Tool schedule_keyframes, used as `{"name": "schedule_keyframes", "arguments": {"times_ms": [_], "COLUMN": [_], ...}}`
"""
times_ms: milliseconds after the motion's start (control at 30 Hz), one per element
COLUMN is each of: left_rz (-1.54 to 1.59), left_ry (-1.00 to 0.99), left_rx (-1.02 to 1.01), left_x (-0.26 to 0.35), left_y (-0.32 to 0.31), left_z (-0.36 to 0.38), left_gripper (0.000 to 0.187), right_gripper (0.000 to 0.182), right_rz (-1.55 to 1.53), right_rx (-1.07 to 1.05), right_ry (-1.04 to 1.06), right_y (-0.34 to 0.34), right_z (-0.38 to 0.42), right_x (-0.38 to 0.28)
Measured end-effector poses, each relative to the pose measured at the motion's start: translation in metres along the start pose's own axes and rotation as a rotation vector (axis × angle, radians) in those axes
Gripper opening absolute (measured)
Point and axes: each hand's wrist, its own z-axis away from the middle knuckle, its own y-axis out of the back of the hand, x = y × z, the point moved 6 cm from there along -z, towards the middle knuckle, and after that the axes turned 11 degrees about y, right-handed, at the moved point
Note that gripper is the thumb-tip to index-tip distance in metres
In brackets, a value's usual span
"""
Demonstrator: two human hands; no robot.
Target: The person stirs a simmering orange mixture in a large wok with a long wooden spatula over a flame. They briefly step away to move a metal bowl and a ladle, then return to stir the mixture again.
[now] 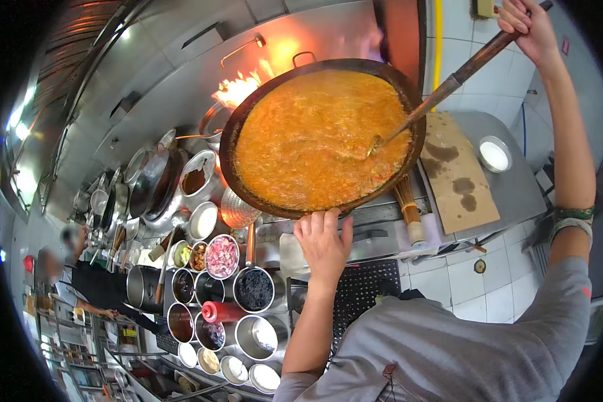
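A large dark wok [230, 175] full of bubbling orange-red broth [315, 141] sits on the stove. My right hand [526, 27], raised at the upper right, is wrapped round the wooden end of a long-handled ladle [452, 84]. The ladle's metal bowl dips into the broth near the wok's right side, partly hidden by the liquid. My left hand [323, 240] is at the wok's near rim, fingers laid over the edge and thumb apart from them. Whether it grips a wok handle there is hidden.
Flames [238, 88] rise behind the wok's left. A bamboo brush [409, 211] and stained cardboard [459, 181] lie right, near a white-filled bowl [494, 154]. Left stand several ingredient pots, a perforated skimmer [238, 209] and a red squeeze bottle [221, 312]. Another person [100, 285] stands farther left.
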Motion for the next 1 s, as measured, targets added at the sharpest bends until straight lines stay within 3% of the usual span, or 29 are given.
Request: {"name": "schedule_keyframes", "arguments": {"times_ms": [67, 167, 200, 333, 433, 533, 767, 1000], "left_rz": [-0.008, -0.022, -0.024, -0.042, -0.045, -0.054, -0.062, -0.081], "left_ry": [0.001, 0.015, 0.016, 0.019, 0.019, 0.021, 0.015, 0.015], "left_rx": [0.009, -0.018, -0.018, -0.017, -0.023, -0.027, -0.039, -0.052], "left_x": [0.001, -0.001, -0.001, 0.0, 0.001, 0.003, 0.005, 0.005], "left_y": [0.0, -0.002, -0.002, -0.004, -0.004, -0.003, -0.003, -0.002], "left_z": [-0.001, -0.001, -0.001, -0.002, -0.003, -0.005, -0.005, -0.003], "left_gripper": [0.034, 0.034, 0.033, 0.033, 0.034, 0.034, 0.036, 0.037], "right_gripper": [0.04, 0.036, 0.035, 0.036, 0.042, 0.042, 0.042, 0.045], "right_rz": [-0.066, -0.185, -0.193, -0.233, -0.356, -0.384, -0.385, -0.043], "right_rx": [0.015, -0.208, -0.086, 0.054, -0.011, 0.151, 0.181, -0.181], "right_ry": [0.013, 0.042, 0.067, 0.099, 0.079, 0.11, 0.206, 0.482], "right_y": [0.012, 0.022, 0.014, 0.005, 0.007, -0.011, -0.068, -0.13], "right_z": [-0.005, -0.008, 0.004, 0.028, 0.041, 0.07, 0.15, 0.203], "right_x": [0.011, 0.041, 0.049, 0.088, 0.126, 0.156, 0.207, 0.226]}}
